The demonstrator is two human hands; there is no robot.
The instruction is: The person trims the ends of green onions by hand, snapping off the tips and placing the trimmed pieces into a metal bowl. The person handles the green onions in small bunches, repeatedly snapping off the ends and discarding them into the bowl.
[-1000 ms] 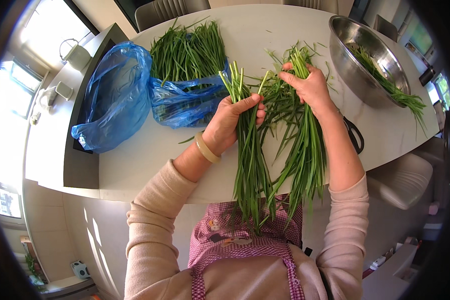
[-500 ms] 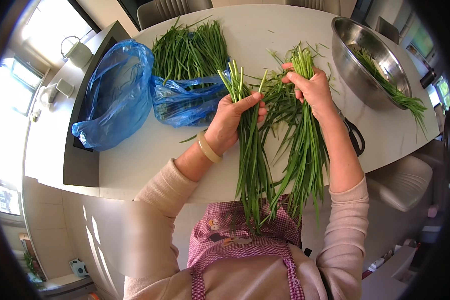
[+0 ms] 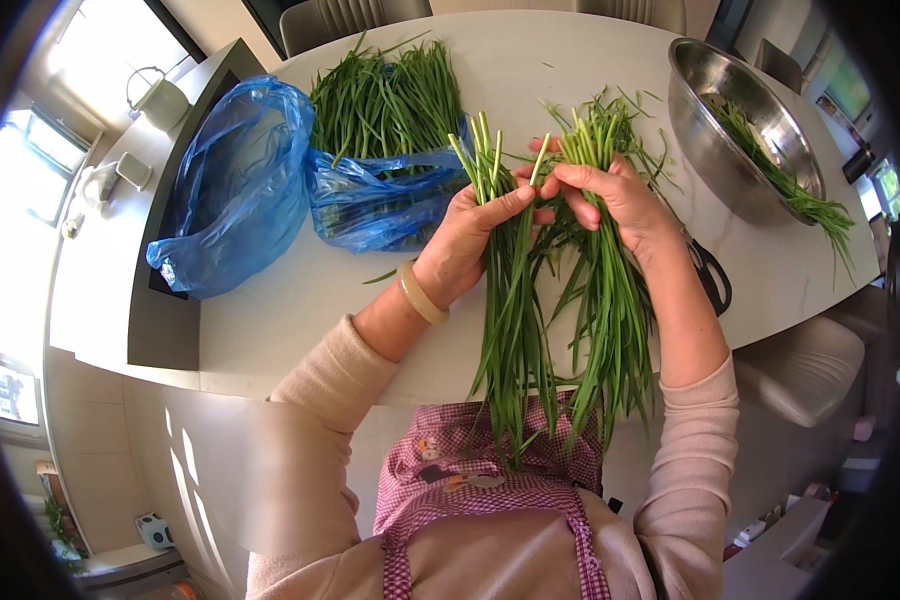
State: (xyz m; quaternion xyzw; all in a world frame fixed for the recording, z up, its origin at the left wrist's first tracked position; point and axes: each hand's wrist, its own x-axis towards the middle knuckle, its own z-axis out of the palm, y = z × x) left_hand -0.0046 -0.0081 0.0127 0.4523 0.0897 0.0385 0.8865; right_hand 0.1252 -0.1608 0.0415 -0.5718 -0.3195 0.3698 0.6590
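Note:
My left hand (image 3: pixel 477 232) is closed round a small bunch of garlic chives (image 3: pixel 511 330), pale stem ends up and green leaves hanging past the table edge. Beside it, my right hand (image 3: pixel 620 205) grips a thicker bunch of garlic chives (image 3: pixel 615 335), also stems up. The fingers of both hands meet at one pale stalk between the bunches; which fingers pinch it is hard to make out. Behind the right hand lie loose chive trimmings (image 3: pixel 610 105) on the table. Black-handled scissors (image 3: pixel 711 275) lie partly hidden by my right forearm.
A blue plastic bag (image 3: pixel 235 190) lies at the left, with a big heap of chives (image 3: pixel 390 100) on it. At the right a steel bowl (image 3: pixel 695 130) holds more chives, some hanging over its rim. Chairs (image 3: pixel 805 365) stand round the white table (image 3: pixel 300 335).
My right hand has moved left, bringing its bunch up to the left hand, so the fingertips now meet at a stalk. The left hand has shifted slightly right.

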